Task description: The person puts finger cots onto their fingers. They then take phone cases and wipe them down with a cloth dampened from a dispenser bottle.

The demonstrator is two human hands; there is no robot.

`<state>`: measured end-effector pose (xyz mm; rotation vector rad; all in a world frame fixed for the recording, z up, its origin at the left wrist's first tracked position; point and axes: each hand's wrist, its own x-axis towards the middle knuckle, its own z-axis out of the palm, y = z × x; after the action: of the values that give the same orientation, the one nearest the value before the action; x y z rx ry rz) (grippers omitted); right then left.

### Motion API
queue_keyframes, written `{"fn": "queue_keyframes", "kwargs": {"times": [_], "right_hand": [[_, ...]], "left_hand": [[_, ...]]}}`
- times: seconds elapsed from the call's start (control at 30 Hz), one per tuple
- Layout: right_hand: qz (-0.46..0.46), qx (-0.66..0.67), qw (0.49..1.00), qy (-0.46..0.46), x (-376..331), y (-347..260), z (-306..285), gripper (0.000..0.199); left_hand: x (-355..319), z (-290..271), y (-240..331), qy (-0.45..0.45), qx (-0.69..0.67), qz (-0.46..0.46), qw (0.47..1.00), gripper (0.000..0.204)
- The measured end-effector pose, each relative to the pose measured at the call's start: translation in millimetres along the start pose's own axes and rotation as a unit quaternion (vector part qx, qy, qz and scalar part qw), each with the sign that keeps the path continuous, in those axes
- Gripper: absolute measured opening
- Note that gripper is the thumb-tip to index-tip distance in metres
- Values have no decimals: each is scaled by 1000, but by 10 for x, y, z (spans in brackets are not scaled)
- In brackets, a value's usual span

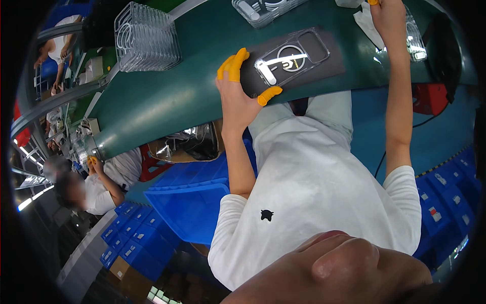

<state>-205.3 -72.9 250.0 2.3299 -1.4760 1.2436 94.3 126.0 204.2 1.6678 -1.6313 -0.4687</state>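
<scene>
My left hand (238,91), with orange finger cots on its fingertips, grips the near left end of a dark grey flat pad (324,68). A clear phone case (292,55) with a ring and a white strip lies on that pad, over the green conveyor belt (162,96). My right hand (389,16) reaches far across the belt at the top right, touching a second clear case (416,43) that rests on white sheets (365,20). Whether the right hand grips anything is hidden by the frame edge.
A stack of clear trays (146,38) stands on the belt at the upper left, and another clear case (263,9) lies at the top. Blue bins (192,202) sit below the belt. A seated person (101,185) works further along the line at left.
</scene>
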Motion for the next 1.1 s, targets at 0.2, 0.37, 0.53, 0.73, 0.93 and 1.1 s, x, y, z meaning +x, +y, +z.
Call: {"fn": "queue_keyframes", "kwargs": {"times": [0.2, 0.37, 0.53, 0.73, 0.93, 1.1], "right_hand": [[15, -20, 1000, -10, -27, 158, -128, 15], [67, 32, 986, -146, -454, -153, -352, 35], [58, 259, 879, -397, -1117, -1407, -136, 38], [7, 202, 906, -371, -1343, -1574, 16, 35], [79, 81, 948, -296, -1337, -1112, -125, 38], [-50, 153, 933, -321, -1381, -1680, 62, 41]], "left_hand": [[8, 78, -25, -20, 45, 63, 997, 96], [-2, 115, -21, -23, 70, 57, 996, 108], [25, 127, -24, -31, 53, 47, 997, 101], [12, 106, -26, -42, 50, 21, 998, 99], [12, 100, -8, -25, 60, 23, 998, 106], [19, 149, -70, -24, 57, 34, 997, 102]]}}
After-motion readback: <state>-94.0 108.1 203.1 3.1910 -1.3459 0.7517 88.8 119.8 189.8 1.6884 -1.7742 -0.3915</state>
